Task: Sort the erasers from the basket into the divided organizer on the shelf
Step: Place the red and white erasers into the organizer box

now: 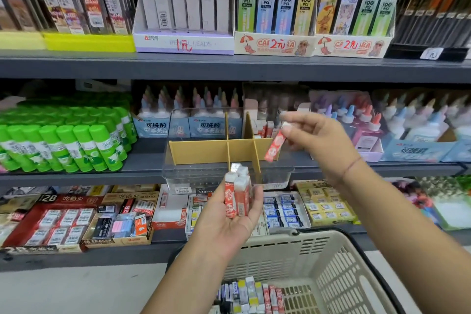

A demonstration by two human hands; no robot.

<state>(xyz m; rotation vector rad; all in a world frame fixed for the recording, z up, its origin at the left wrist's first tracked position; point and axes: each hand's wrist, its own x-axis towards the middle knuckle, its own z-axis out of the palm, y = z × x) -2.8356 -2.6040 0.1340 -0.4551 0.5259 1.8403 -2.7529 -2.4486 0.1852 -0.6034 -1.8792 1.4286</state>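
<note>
Grey metal shop shelves are filling the frame, crowded with stationery. At centre, a clear plastic organizer with tan cardboard dividers is sitting on the middle shelf. The right hand is pinching one slim, red-sleeved white eraser in its fingers just over the organizer's right side. The left hand, below, is clutching a bundle of erasers. At lower right, a beige slotted basket is holding more

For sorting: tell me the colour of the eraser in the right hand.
Eraser: red sleeve, white end; head view.
</note>
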